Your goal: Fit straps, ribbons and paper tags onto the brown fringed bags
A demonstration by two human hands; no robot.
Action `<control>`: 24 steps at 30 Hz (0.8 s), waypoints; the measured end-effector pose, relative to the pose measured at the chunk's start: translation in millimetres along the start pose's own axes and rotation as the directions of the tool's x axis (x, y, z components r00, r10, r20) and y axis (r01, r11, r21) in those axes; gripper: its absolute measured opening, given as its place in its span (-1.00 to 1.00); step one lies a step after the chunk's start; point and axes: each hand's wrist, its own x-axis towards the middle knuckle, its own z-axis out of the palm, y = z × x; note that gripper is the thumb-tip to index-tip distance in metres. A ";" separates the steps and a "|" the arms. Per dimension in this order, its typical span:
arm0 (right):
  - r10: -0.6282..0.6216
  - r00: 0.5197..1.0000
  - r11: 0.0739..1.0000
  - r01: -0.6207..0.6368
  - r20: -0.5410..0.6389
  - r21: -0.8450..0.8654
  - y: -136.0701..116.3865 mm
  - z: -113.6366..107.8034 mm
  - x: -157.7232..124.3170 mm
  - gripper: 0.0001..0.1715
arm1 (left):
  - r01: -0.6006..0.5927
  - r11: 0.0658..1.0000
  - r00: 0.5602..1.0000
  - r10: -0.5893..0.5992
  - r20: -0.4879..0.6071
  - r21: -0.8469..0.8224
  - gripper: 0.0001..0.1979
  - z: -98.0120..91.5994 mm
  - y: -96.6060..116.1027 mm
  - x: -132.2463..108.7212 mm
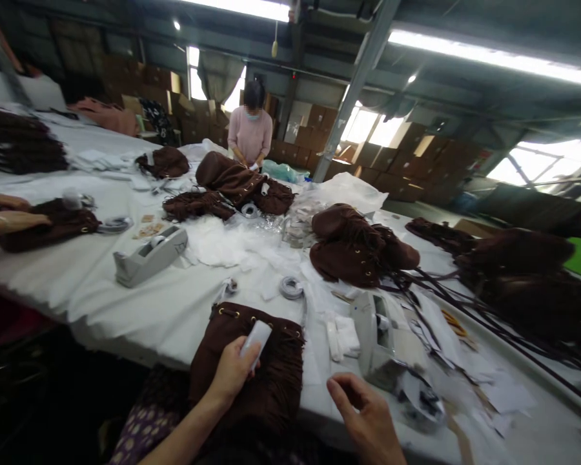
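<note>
A dark brown fringed drawstring bag point(246, 361) with brass eyelets lies at the table's front edge, partly over my lap. My left hand point(232, 371) is closed around a small white wrapped roll point(257, 342) and rests over the bag's front. My right hand point(363, 413) is beside the bag at the table edge, fingers curled with a gap between thumb and fingertips; nothing shows in it. Just beyond that hand stands a grey tape dispenser point(375, 342). Folded white pieces point(343, 338) lie to its left. A coiled grey strap point(290, 288) lies behind the bag.
Another tape dispenser point(150, 255) stands at left. Several brown bags point(358, 248) and crumpled white wrapping point(227, 242) lie across the white-covered table point(101, 310). Long dark straps trail at right. A co-worker's hands point(14, 219) touch a bag at far left; another person point(250, 129) stands behind.
</note>
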 end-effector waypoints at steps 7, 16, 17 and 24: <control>-0.168 0.930 0.972 0.101 0.326 0.214 -59.5 71.7 43.3 -0.62 | -0.084 0.987 0.992 0.097 -0.087 0.134 -0.71 5.8 2.3 -4.6; -0.008 0.975 0.990 0.039 0.223 -0.134 -40.0 112.8 71.6 -0.52 | -0.148 0.969 0.979 0.171 -0.107 0.198 -0.71 10.4 0.0 -6.2; 0.013 0.975 0.986 0.024 0.220 -0.165 -39.0 115.2 72.7 -0.49 | -0.148 0.969 0.980 0.171 -0.103 0.197 -0.72 11.2 -0.5 -6.4; 0.139 0.943 0.986 -0.105 0.302 -0.127 -18.2 118.4 89.2 -0.41 | -0.188 0.961 0.979 0.200 -0.040 0.202 -0.81 13.2 -13.4 3.1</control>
